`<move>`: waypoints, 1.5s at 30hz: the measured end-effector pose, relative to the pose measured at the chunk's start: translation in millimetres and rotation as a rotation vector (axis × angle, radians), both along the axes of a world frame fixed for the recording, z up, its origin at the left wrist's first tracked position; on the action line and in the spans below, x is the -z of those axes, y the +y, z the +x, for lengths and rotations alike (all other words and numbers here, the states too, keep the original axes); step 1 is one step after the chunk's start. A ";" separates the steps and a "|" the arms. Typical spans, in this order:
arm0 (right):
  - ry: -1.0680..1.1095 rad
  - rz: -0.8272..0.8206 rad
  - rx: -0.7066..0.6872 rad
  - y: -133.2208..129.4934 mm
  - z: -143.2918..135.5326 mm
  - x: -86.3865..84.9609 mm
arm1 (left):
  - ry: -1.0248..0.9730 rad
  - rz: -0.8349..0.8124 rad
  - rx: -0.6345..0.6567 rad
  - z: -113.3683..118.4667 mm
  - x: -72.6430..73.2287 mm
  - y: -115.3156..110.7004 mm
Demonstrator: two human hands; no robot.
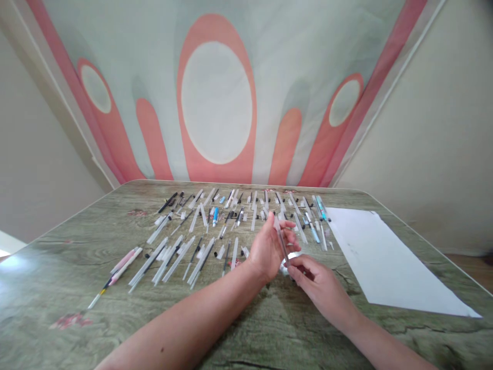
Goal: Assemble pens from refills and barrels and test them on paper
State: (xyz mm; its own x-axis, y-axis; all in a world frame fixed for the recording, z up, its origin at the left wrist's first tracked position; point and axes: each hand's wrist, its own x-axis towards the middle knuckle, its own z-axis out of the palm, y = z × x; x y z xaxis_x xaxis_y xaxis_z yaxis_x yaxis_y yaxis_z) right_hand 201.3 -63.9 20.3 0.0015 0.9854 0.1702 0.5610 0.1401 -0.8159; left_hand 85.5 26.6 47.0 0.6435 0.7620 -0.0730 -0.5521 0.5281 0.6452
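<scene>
A clear pen barrel (282,241) with a dark core is held slanted between my two hands above the table. My left hand (267,249) is turned palm up, thumb and curved fingers around the barrel's upper part. Lower down, my right hand (314,277) pinches the near end of the barrel between thumb and fingers. Something shiny below the hands is too covered to make out. Just beyond lie loose pen parts: a clear tube (300,228), a light-blue pen (313,228) and a blue-and-white pen (215,217).
Rows of clear tubes, dark refills and small caps cover the middle of the wood-patterned table (96,221). At the left lies a pink pen (125,264) in parts. A white sheet of paper (396,262) rests on the right. A patterned cloth (215,103) hangs behind.
</scene>
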 end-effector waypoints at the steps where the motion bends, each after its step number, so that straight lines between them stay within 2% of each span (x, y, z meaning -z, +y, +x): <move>1: -0.007 0.007 0.021 1.1 3.5 -0.7 | 0.044 0.025 -0.058 0.8 -0.6 0.0; 3: -0.038 0.025 0.086 5.9 17.3 -1.7 | 0.198 0.096 -0.186 -0.1 -2.0 0.1; 5: -0.102 0.024 0.172 15.6 41.0 -1.3 | 0.389 0.211 -0.248 -6.4 -3.4 -2.4; 7: -0.224 -0.005 0.249 30.7 72.1 0.9 | 0.546 0.387 -0.177 -18.9 -3.7 -11.1; 9: -0.283 -0.028 0.317 49.6 104.6 5.1 | 0.668 0.625 -0.003 -35.7 -2.2 -26.7; 12: -0.374 -0.090 0.394 79.8 145.2 14.8 | 0.820 1.015 0.155 -59.6 5.0 -55.0; 15: -0.468 -0.156 0.447 105.9 170.4 25.6 | 0.847 1.260 0.230 -71.2 16.0 -72.3; 19: -0.565 -0.225 0.477 129.7 185.6 35.2 | 0.815 1.491 0.277 -70.4 27.9 -70.5; 28: -0.715 -0.229 0.484 149.8 194.1 46.3 | 0.822 1.569 0.262 -70.2 41.9 -59.5; 36: -0.780 -0.166 0.530 147.8 190.0 54.4 | 0.812 1.581 0.261 -70.7 40.4 -59.3; 41: -0.747 -0.058 0.524 136.5 171.9 38.2 | 0.823 1.597 0.244 -70.6 42.0 -60.6; 45: -0.676 0.032 0.418 116.5 127.2 16.5 | 0.830 1.599 0.240 -69.9 44.5 -60.6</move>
